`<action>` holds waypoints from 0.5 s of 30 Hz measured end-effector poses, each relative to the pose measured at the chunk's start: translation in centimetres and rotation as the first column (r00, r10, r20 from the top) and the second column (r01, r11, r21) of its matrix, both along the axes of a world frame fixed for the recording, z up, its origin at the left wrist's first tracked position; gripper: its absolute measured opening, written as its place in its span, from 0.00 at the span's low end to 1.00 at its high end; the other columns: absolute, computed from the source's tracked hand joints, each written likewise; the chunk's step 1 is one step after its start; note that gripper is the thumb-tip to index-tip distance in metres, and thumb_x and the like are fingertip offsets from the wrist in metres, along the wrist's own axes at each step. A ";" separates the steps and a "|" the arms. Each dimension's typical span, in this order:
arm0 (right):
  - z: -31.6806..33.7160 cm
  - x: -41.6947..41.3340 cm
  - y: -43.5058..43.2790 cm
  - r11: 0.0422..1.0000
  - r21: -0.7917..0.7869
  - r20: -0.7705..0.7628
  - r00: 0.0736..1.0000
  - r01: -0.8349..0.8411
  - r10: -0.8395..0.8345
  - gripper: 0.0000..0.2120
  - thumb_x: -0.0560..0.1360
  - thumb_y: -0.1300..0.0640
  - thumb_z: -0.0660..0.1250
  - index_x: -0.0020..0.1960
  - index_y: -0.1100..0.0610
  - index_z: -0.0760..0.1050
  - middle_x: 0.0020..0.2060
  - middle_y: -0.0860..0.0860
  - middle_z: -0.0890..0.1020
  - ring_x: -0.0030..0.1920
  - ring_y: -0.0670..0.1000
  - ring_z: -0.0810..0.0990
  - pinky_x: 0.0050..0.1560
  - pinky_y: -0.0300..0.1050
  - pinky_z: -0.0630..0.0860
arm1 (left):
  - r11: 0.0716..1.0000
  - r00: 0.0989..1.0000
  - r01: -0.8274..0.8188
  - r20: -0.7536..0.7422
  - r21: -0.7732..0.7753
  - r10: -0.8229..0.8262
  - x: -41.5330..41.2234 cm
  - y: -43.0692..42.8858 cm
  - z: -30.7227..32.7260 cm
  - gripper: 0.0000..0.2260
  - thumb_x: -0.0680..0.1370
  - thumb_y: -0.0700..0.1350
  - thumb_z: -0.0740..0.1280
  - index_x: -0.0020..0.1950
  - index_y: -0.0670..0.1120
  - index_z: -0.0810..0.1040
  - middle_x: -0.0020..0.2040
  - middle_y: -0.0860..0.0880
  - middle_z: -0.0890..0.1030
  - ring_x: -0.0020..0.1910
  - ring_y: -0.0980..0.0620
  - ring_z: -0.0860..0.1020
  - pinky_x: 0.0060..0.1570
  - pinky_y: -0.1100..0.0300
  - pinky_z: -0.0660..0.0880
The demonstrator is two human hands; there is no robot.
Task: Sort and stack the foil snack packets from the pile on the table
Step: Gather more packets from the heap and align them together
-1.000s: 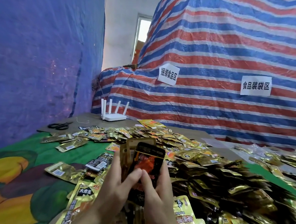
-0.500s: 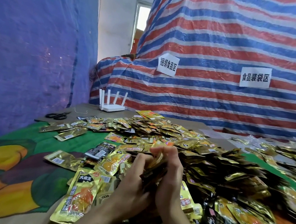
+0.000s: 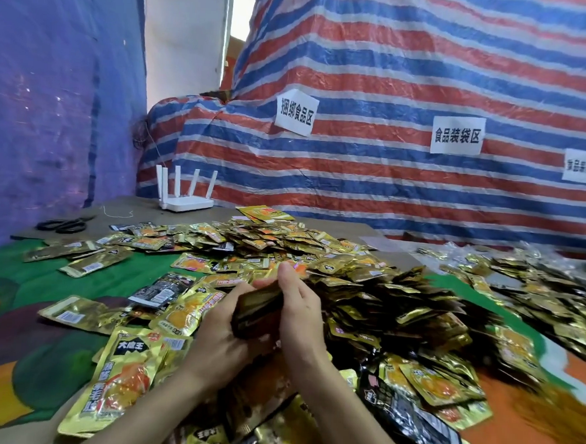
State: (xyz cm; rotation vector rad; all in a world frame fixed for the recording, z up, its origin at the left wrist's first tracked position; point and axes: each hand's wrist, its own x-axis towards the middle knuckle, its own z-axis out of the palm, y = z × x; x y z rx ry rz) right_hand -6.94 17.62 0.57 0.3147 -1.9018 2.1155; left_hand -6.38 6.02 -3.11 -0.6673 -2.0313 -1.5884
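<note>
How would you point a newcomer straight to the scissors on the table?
Start at the blue sheet on the left, then drop to the table's far left corner. The scissors lie there, left of the white router: dark handle loops, unlike the gold packets nearby.

Hands: left hand (image 3: 224,341) and right hand (image 3: 301,311) are gripping a stack of foil packets (image 3: 257,310) between them.
Pile (image 3: 366,288): lying behind, covering the table (image 3: 20,335).

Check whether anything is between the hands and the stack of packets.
Nothing visible is. The left hand and right hand hold the stack directly, one on each side, with fingers curled round its edges. The stack is above the loose pile on the table.
</note>
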 end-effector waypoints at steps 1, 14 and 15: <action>0.2 0.3 0.2 0.999 0.031 0.005 1.000 -0.022 0.022 0.24 0.83 0.42 0.59 0.46 0.60 0.82 0.45 0.57 0.86 0.49 0.50 0.84 0.51 0.43 0.80 | 0.999 1.000 -0.022 -0.023 -0.032 0.022 0.0 -0.1 -0.1 0.15 0.68 0.52 0.77 0.52 0.53 0.79 0.49 0.56 0.83 0.46 0.55 0.83 0.44 0.51 0.79; 0.8 4.9 16.6 0.529 0.701 -0.190 0.840 0.479 -0.509 0.09 0.77 0.60 0.67 0.56 0.53 0.80 0.49 0.47 0.83 0.50 0.47 0.81 0.54 0.45 0.79 | 0.984 0.994 -0.066 -0.101 -0.164 0.050 0.1 -0.6 -1.3 0.15 0.68 0.52 0.74 0.50 0.58 0.71 0.42 0.54 0.82 0.32 0.53 0.82 0.26 0.56 0.76; 0.7 5.2 19.0 0.445 0.769 -0.155 0.809 0.459 -0.566 0.10 0.76 0.61 0.67 0.57 0.54 0.81 0.50 0.48 0.84 0.50 0.49 0.82 0.55 0.47 0.79 | 0.985 0.994 -0.067 -0.094 -0.161 0.052 0.0 -0.7 -1.4 0.16 0.68 0.52 0.74 0.50 0.58 0.71 0.42 0.55 0.82 0.32 0.53 0.82 0.26 0.57 0.76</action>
